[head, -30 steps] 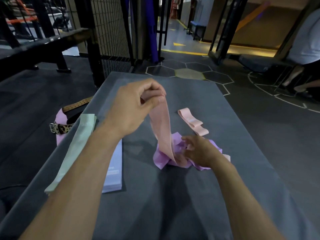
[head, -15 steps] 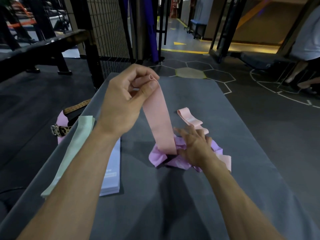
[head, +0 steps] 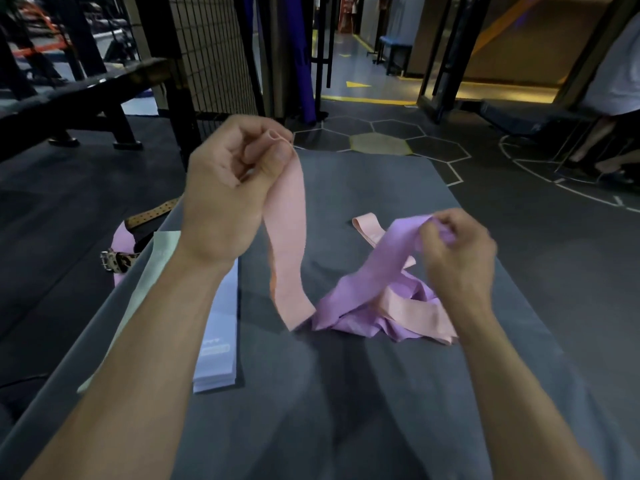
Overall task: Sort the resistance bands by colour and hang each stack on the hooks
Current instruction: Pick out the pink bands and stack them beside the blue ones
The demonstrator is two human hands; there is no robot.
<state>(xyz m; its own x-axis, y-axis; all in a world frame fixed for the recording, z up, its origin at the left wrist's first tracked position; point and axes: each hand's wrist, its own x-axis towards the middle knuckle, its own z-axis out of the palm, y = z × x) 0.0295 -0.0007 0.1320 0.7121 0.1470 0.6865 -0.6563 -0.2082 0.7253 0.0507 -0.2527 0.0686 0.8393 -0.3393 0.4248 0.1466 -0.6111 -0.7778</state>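
The left hand (head: 225, 199) is pinching the top end of a pink band (head: 289, 244) between thumb and curled fingers, holding it up above the counter (head: 346, 410) so that the band is hanging down in a loose curve, its lower end touching the counter just beside the pile (head: 367, 317). The right hand (head: 457, 251) is gripping one end of a purple band (head: 377, 265) with curled fingers, lifting it up and to the right while its other end is trailing into the pile. The pile is lying near the middle of the counter, a tangle of purple bands with another pink band (head: 415, 313) draped across its right side. Beyond the pile a folded pink band (head: 369, 230) is lying flat on the counter, partly behind the raised purple one. On the left side of the counter, partly hidden by the left forearm, a stack of pale blue bands (head: 218, 355) is lying flat, and just beside it, along the counter's left edge, a pale green band (head: 152, 271) is stretching out lengthwise. Past the left edge, a leopard-print belt (head: 119, 259) with a buckle is lying over something pink. A wire mesh panel (head: 214, 57) is standing beyond the counter's far left corner, and a seated person's legs (head: 602, 147) are showing at the far right.
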